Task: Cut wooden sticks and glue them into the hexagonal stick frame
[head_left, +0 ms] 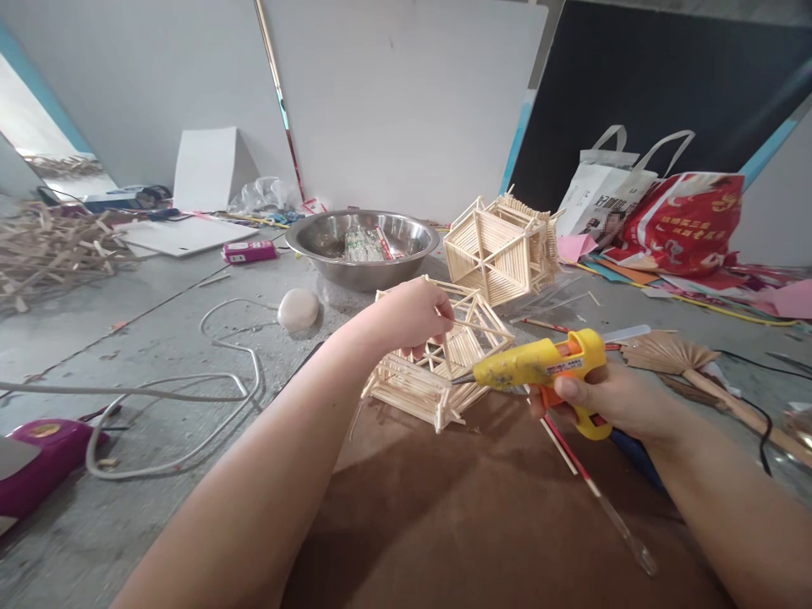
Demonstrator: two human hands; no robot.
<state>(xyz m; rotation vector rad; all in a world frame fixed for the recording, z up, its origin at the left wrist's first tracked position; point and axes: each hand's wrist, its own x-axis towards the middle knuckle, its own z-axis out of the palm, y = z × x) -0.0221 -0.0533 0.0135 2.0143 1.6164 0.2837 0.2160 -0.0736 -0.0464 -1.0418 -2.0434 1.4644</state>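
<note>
My right hand (pixel 589 402) is wrapped round a yellow and orange hot glue gun (pixel 539 364), with a clear glue stick (pixel 636 334) poking out of its back. The nozzle points left, close to the lower end of a thin wooden stick (pixel 447 359). That stick hangs upright from the pinched fingers of my left hand (pixel 422 313). Both hands are over an open frame of glued wooden sticks (pixel 406 397), which rests on the brown surface (pixel 457 507). My left hand hides part of the frame. Whether the nozzle touches the stick I cannot tell.
Behind the frame stand a second stick structure (pixel 485 262) and a steel basin (pixel 361 272) holding packets. A pile of sticks (pixel 57 254) lies at left, near a grey cable (pixel 254 364) and a white round object (pixel 298 309). Bags (pixel 682 224) and a paper fan (pixel 660 351) are at right.
</note>
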